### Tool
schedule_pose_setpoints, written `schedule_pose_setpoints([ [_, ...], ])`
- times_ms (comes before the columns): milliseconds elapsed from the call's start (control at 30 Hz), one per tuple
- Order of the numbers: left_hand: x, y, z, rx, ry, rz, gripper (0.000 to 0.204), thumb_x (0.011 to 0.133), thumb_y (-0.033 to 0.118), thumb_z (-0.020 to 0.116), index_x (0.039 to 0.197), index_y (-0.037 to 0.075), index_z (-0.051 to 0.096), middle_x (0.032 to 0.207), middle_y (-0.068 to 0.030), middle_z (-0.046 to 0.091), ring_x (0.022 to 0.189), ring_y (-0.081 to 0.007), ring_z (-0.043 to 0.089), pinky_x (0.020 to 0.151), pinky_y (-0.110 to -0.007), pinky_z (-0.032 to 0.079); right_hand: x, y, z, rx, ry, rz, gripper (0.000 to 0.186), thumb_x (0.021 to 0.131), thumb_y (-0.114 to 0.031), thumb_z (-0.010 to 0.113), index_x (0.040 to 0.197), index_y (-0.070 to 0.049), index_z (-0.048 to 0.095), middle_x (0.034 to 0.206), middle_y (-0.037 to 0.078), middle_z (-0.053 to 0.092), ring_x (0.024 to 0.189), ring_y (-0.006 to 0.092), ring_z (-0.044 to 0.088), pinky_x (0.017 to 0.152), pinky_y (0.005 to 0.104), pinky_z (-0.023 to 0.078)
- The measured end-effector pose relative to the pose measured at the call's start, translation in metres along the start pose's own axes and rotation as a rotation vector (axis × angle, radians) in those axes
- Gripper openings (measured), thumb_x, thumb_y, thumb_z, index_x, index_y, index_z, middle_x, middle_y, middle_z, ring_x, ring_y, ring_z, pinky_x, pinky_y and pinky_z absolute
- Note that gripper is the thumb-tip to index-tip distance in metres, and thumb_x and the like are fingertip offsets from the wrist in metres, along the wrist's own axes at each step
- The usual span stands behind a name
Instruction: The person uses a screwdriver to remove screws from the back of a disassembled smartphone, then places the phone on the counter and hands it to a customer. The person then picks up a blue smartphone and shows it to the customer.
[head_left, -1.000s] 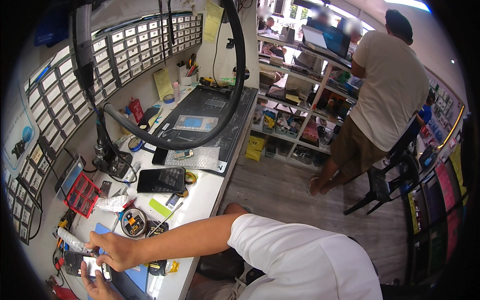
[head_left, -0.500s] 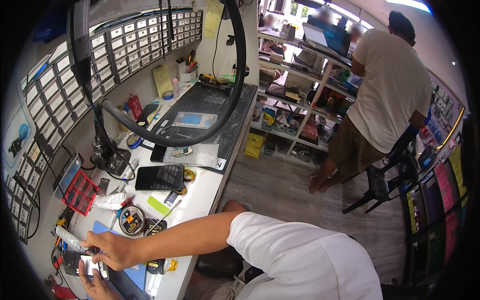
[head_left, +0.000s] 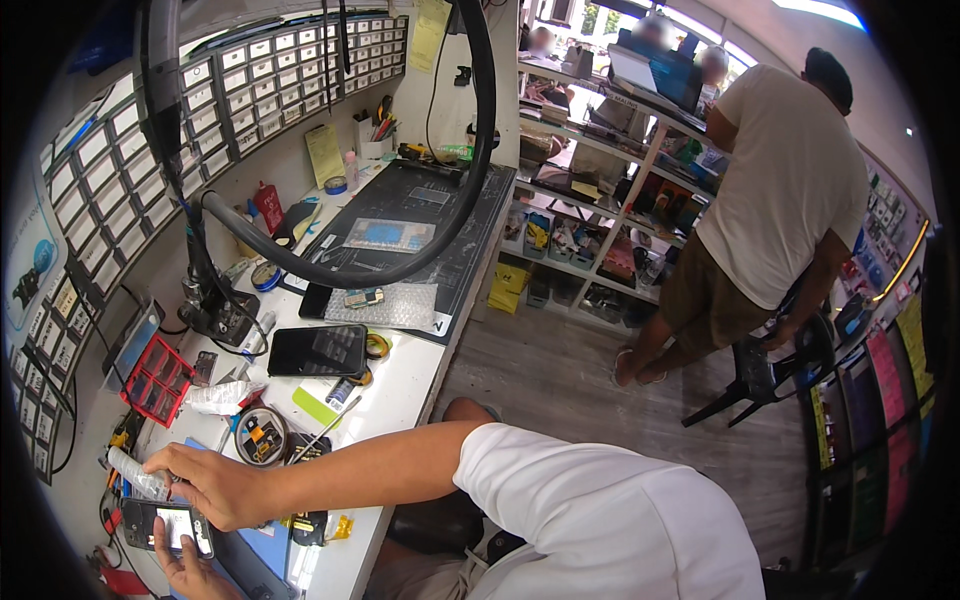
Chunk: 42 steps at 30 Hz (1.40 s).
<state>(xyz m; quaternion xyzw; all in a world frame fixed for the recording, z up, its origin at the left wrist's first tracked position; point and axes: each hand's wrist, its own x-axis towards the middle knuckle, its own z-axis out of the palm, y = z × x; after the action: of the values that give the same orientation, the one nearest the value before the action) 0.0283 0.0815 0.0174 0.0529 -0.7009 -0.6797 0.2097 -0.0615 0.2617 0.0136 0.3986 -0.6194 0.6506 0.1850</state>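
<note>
A black phone (head_left: 139,517) with a bright white area lies at the lower left of the bench. My left hand (head_left: 188,572) reaches in from the lower edge and steadies the phone, two fingers laid across its bright part. Just above it hovers my right hand (head_left: 218,492), its fingers stretched out and apart from the thumb. I see nothing in that hand. Its fingertips are beside a white cylindrical item (head_left: 136,474); whether they touch it cannot be told. Partly under the hands is a blue mat (head_left: 268,548).
A round tin (head_left: 262,437) of small parts, a red compartment tray (head_left: 158,378) and a dark tablet-like device (head_left: 317,351) crowd the bench. A thick black hose (head_left: 484,130) arches over it. Small drawers (head_left: 262,80) line the wall. Another person (head_left: 785,190) stands by a black chair (head_left: 760,372).
My right hand has lifted slightly from the phone, its fingers spreading from a pinch toward the white cylinder. My left hand remains on the phone. The other person's arm has lowered toward the chair.
</note>
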Motion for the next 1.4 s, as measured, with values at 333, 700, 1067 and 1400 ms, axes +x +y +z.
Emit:
schedule_pose_setpoints([
  [333,-0.004,0.005,-0.005,0.146,0.002,-0.005,0.045,0.092,0.002,0.067,0.136,-0.008,0.065,0.132,-0.0178,0.064,0.116,-0.0268,0.061,0.101,-0.039,0.052,0.012,0.006,-0.032,-0.390,-0.738,0.342,0.014,0.067,-0.001,0.068,0.077,0.000,0.077,0.079,0.019,0.075,0.076,0.0350,0.074,0.068,0.0447,0.058],
  [700,0.012,-0.041,-0.022,-0.195,-0.025,0.040,0.051,0.096,-0.004,0.067,0.147,-0.005,0.057,0.132,-0.0117,0.066,0.106,-0.0157,0.068,0.094,-0.030,0.056,0.014,0.014,-0.038,-0.312,-0.743,0.316,0.015,0.072,0.001,0.077,0.087,0.001,0.079,0.082,0.021,0.075,0.078,0.0366,0.074,0.074,0.0444,0.060],
  [1067,0.010,-0.015,-0.009,-0.198,0.015,-0.076,0.044,0.098,-0.004,0.068,0.141,-0.005,0.062,0.116,-0.0108,0.072,0.092,-0.0105,0.073,0.078,-0.025,0.063,0.031,-0.017,-0.045,-0.460,-0.721,0.420,0.007,0.091,-0.002,0.076,0.096,-0.001,0.080,0.099,0.013,0.073,0.090,0.0280,0.068,0.082,0.0380,0.055],
  [1400,0.007,-0.012,-0.007,-0.264,0.016,-0.070,0.037,0.100,-0.007,0.063,0.137,-0.006,0.063,0.117,-0.0135,0.073,0.096,-0.0114,0.073,0.081,-0.024,0.060,0.022,-0.009,-0.037,-0.380,-0.865,0.342,0.012,0.087,-0.008,0.075,0.097,-0.007,0.080,0.103,0.014,0.069,0.108,0.0332,0.064,0.098,0.0425,0.053],
])
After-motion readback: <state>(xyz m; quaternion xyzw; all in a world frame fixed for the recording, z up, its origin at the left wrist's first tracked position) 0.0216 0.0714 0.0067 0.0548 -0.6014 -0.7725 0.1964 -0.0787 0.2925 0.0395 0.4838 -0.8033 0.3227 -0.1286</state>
